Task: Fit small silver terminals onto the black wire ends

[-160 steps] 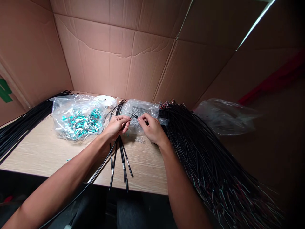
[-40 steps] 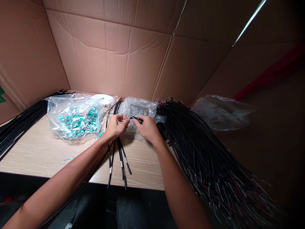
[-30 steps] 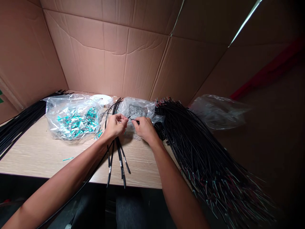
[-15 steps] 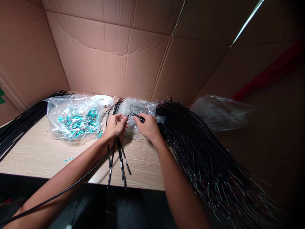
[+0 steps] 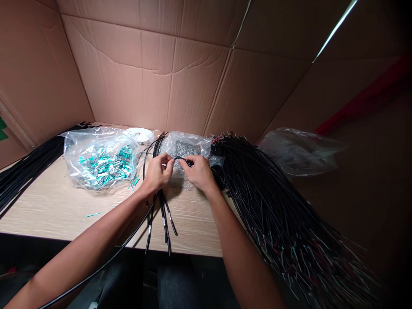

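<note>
Pinched in the left hand (image 5: 160,172), a black cable (image 5: 124,245) ends right beside the dark tool (image 5: 189,163) gripped by the right hand (image 5: 198,174), above the table (image 5: 196,234). Work at its tip looks unfinished; several cables lying nearby (image 5: 149,230) already show silvery bands.

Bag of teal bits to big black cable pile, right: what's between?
Head view: mainly a small cable bunch, then a clear bag of grey bits, with left hand and right hand in front.

No readable text, label, brand, number or sign. On cardboard (image 5: 30,64) at far left, part of a green mark (image 5: 3,129), angular in outline, cut off by the view's edge, too incomplete to read.
</note>
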`<state>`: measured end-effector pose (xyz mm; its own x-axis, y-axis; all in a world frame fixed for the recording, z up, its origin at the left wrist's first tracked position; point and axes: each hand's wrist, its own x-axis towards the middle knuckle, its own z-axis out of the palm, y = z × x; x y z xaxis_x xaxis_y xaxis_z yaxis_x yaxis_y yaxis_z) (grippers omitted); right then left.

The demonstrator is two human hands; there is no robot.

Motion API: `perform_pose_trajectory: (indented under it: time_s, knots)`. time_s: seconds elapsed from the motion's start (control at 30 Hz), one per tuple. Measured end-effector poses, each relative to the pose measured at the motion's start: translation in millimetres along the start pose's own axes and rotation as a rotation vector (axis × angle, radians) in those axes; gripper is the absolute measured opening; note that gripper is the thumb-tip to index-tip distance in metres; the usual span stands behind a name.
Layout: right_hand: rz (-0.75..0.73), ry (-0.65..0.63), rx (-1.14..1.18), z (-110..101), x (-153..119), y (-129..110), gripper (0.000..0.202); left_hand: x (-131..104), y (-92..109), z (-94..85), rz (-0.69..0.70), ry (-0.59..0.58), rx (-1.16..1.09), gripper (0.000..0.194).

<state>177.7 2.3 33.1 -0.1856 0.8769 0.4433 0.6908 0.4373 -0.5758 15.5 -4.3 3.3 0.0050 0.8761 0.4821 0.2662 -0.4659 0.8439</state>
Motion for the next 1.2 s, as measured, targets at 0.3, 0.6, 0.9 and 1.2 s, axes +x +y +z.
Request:
perform_pose_trajectory:
  time_s: [0.3,0.6,0.9,1.2]
  knots:
    - [0.03,0.112,0.038,1,1,3,0.037,8,-9,0.5,-0.286,-0.059,-0.343,0.032]
    - [-0.037,0.093,-0.076,10,1,3,0.03,9,-11,0.4,-0.262,-0.061,-0.418,0.04]
    - [-0.059,0.067,-0.053,8,1,6,0.038,7,0,-0.5,-0.293,-0.114,-0.493,0.036]
    - [-0.072,0.102,-0.083,15,0,10,0.031,10,-4,-6.5,-0.324,-0.213,-0.554,0.034]
